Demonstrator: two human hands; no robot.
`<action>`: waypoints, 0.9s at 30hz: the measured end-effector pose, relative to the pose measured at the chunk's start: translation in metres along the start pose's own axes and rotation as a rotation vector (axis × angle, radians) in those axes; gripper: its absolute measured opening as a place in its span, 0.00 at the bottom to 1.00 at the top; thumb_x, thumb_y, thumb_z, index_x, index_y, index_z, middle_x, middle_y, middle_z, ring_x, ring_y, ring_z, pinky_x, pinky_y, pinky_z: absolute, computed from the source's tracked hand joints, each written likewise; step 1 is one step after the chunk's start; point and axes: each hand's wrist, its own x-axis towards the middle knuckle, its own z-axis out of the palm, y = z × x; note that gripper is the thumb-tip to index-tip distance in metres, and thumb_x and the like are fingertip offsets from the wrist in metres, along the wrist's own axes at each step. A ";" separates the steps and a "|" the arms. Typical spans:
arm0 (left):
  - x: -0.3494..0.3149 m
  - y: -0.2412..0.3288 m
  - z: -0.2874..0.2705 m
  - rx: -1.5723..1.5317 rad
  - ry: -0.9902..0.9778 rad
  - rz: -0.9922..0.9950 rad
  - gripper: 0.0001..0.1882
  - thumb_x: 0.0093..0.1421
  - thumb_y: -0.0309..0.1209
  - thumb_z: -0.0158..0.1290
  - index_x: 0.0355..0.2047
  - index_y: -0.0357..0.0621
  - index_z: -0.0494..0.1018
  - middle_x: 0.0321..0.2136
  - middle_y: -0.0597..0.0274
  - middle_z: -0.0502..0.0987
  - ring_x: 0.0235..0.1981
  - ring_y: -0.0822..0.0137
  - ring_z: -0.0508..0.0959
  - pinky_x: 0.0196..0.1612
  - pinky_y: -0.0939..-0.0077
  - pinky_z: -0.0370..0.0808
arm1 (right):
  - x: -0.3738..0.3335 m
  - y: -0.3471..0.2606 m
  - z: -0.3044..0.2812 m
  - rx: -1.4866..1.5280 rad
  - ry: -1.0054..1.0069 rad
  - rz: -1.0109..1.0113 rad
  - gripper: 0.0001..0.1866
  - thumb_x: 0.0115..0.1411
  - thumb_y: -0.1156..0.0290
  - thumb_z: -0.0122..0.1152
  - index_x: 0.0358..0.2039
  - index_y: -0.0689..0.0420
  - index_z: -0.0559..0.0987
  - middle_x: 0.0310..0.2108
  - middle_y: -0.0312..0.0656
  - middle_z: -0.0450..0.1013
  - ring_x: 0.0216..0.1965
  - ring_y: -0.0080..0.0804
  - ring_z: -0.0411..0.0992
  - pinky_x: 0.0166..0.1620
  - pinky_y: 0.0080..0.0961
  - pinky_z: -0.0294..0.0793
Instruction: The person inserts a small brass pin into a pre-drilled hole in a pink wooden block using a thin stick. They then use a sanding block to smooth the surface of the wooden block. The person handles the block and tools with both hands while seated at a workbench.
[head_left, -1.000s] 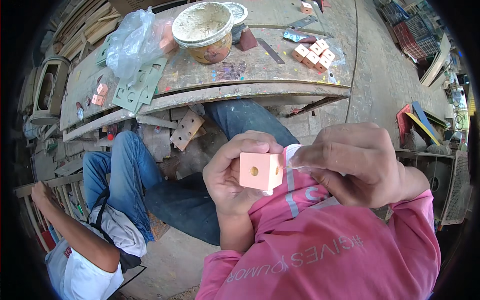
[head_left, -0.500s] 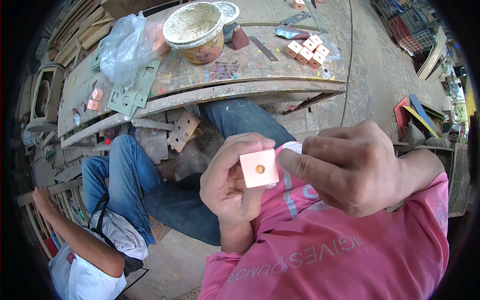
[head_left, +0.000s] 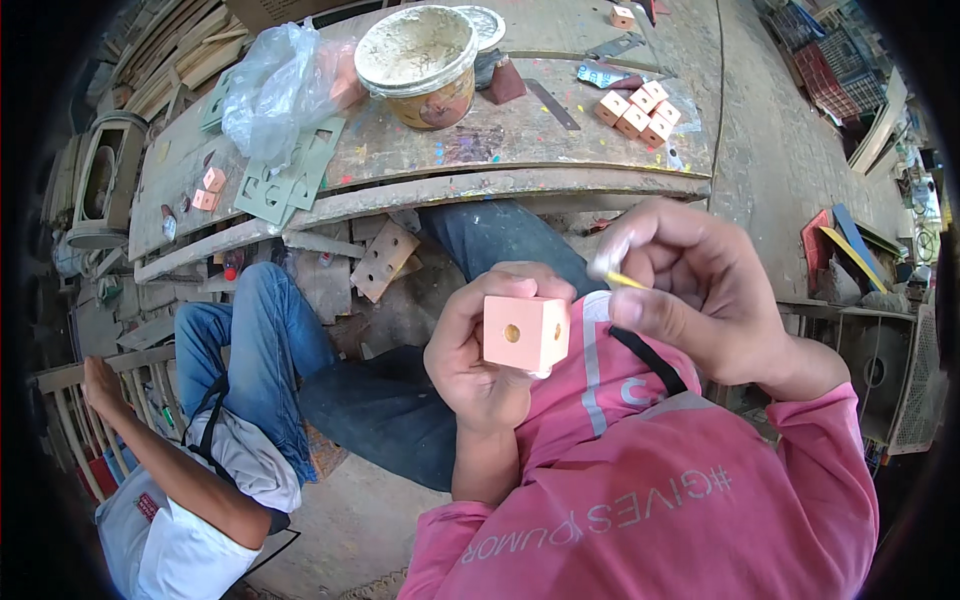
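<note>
A pale pink cube (head_left: 500, 352) with a round hole in each visible face rests in my left hand (head_left: 462, 345), whose fingers are closed around its back and underside. Two of its faces show, and the holes look yellowish inside. To the right and slightly higher, my right hand (head_left: 705, 300) is apart from the cube. Its thumb and forefinger pinch a small thin yellow piece (head_left: 626, 281). Whitish residue shows on that forefinger. Several similar cubes (head_left: 633, 122) are clustered on the wooden table (head_left: 400, 165), and two more (head_left: 214, 179) lie at its left.
On the table stand a paint-stained bucket (head_left: 420, 85), a clear plastic bag (head_left: 262, 100), green stencil sheets (head_left: 268, 196), a dark red block (head_left: 505, 82) and a flat metal strip (head_left: 552, 104). Another person in a white shirt (head_left: 185, 530) sits at the lower left.
My right hand has turned and drawn back from the cube, bringing the yellow piece into sight. In my left hand, the cube has turned so a second side face shows.
</note>
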 end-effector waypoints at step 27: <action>-0.003 0.018 0.009 -0.005 0.080 -0.216 0.28 0.52 0.37 0.61 0.46 0.28 0.66 0.35 0.45 0.75 0.36 0.64 0.77 0.39 0.74 0.74 | -0.003 -0.012 0.004 -1.010 -0.004 -0.570 0.13 0.42 0.85 0.61 0.33 0.65 0.78 0.19 0.44 0.72 0.16 0.33 0.71 0.19 0.24 0.68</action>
